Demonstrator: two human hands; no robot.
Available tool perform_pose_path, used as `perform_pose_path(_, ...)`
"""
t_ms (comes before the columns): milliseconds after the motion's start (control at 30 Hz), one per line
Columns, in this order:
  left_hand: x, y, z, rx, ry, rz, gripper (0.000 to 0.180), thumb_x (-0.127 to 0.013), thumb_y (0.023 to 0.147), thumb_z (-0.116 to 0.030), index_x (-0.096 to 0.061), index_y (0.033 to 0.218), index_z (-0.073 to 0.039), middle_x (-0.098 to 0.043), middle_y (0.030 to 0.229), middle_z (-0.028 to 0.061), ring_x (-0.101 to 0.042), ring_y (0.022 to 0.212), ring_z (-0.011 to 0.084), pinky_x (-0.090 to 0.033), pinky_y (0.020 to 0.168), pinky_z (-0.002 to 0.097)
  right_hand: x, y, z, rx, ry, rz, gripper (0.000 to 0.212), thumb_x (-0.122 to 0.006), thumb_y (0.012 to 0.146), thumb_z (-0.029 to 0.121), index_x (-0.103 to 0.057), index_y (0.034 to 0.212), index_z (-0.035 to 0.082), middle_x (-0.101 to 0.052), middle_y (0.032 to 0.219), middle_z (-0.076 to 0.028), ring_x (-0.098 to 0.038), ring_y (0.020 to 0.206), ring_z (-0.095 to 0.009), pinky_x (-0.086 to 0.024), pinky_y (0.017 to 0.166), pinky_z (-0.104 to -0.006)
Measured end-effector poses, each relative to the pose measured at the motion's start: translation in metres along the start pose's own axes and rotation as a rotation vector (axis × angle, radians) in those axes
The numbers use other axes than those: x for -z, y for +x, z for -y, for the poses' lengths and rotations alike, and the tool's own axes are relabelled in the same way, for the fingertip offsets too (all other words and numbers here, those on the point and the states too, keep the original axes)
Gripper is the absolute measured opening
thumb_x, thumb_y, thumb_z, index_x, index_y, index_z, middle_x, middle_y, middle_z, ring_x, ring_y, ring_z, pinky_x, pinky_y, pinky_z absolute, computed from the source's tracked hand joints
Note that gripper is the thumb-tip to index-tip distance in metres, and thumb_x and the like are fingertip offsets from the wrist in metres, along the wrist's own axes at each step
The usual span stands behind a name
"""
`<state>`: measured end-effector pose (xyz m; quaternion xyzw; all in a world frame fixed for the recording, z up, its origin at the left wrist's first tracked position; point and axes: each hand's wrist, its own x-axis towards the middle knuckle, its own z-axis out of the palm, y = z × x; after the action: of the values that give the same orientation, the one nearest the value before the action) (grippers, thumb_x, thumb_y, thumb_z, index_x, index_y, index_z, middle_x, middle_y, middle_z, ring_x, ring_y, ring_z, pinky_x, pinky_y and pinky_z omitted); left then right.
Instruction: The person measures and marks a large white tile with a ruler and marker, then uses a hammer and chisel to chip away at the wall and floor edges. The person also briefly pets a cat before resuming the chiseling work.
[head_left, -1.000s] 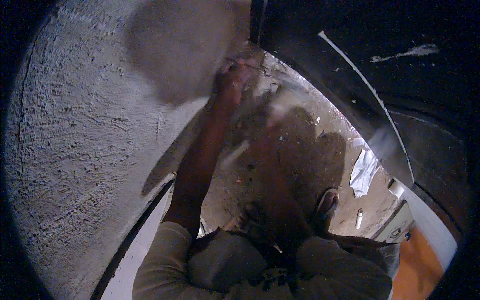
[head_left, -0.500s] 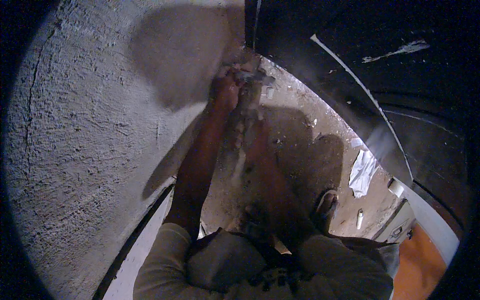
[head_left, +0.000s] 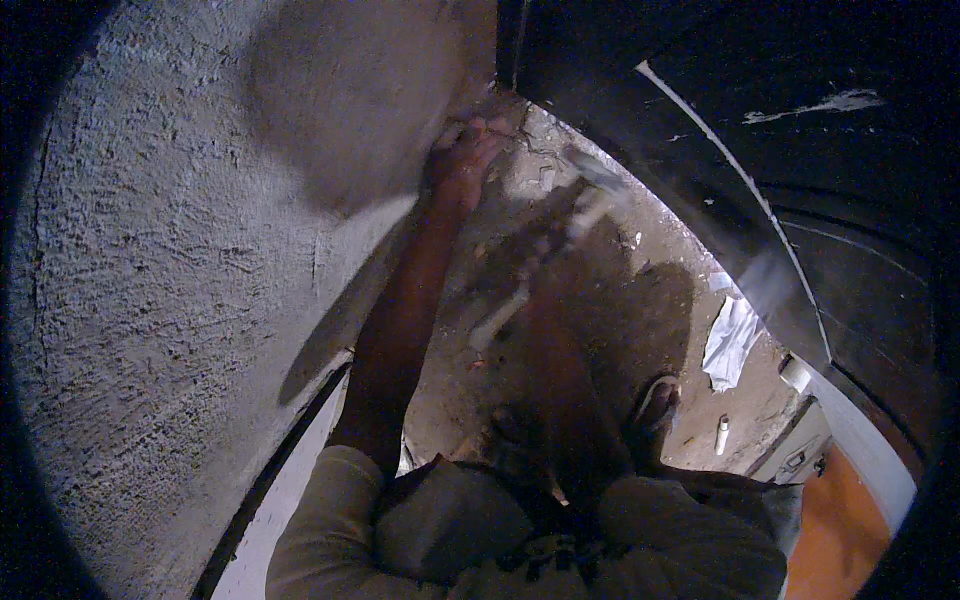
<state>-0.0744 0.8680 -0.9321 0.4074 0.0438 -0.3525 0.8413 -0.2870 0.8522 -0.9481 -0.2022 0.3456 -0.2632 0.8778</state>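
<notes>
My left hand (head_left: 468,152) is at the foot of the rough wall, close to the corner, with its fingers bent together. Whatever they hold, if anything, cannot be made out. To the right, in shadow and blurred by motion, my right hand (head_left: 545,258) is wrapped round the handle of a hammer (head_left: 590,212). The hammer slants, its grey head up and to the right near the dark panel, its pale handle end pointing back toward me. A gap separates the hammer head from my left hand.
A rough grey plastered wall (head_left: 180,230) rises on the left. A large dark panel (head_left: 800,130) with pale scratches curves along the right. On the dirt floor lie a crumpled white sheet (head_left: 731,343) and a small white tube (head_left: 722,436). Something orange (head_left: 845,520) shows lower right.
The hammer has swung away from my left hand, its head moving to the right, and my right hand has turned with it. My left hand stays near the wall corner.
</notes>
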Motion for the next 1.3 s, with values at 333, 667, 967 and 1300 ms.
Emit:
perform_pose_path(333, -0.008, 0.005, -0.001, -0.057, 0.119, 0.024, 0.036, -0.066, 0.088, -0.022, -0.053, 0.112, 0.003, -0.063, 0.106, 0.0176, -0.063, 0.1, 0.0283, -0.051, 0.091, 0.0404, 0.0, 0.004, -0.004, -0.023, 0.001, -0.003, 0.042, -0.053, 0.092, 0.041, -0.06, 0.116, 0.007, -0.062, 0.097, -0.009, -0.058, 0.08, -0.021, -0.048, 0.069, -0.0373)
perform_pose_path(667, 0.005, 0.007, 0.006, 0.015, 0.025, -0.091, 0.034, -0.065, 0.09, -0.022, -0.054, 0.109, 0.004, -0.063, 0.106, 0.0176, -0.063, 0.099, 0.0285, -0.051, 0.091, 0.0404, -0.002, -0.001, -0.015, -0.039, -0.025, -0.018, 0.043, -0.054, 0.092, 0.041, -0.061, 0.116, 0.007, -0.063, 0.098, -0.009, -0.058, 0.081, -0.021, -0.048, 0.07, -0.0376)
perform_pose_path(967, 0.013, 0.013, 0.001, -0.016, 0.105, -0.11, 0.034, -0.064, 0.09, -0.022, -0.054, 0.109, 0.005, -0.064, 0.104, 0.0173, -0.063, 0.099, 0.0291, -0.05, 0.093, 0.0429, -0.018, 0.015, -0.027, -0.092, -0.06, 0.005, 0.043, -0.055, 0.091, 0.041, -0.061, 0.116, 0.006, -0.063, 0.098, -0.01, -0.058, 0.082, -0.022, -0.048, 0.071, -0.0378)
perform_pose_path(1300, 0.001, 0.008, 0.007, -0.084, 0.066, -0.002, 0.039, -0.065, 0.09, -0.026, -0.052, 0.114, 0.001, -0.063, 0.111, 0.015, -0.061, 0.103, 0.027, -0.049, 0.095, 0.0432, -0.006, 0.018, -0.02, -0.072, -0.067, -0.014, 0.043, -0.055, 0.091, 0.041, -0.061, 0.116, 0.006, -0.063, 0.099, -0.01, -0.058, 0.083, -0.022, -0.048, 0.072, -0.0381)
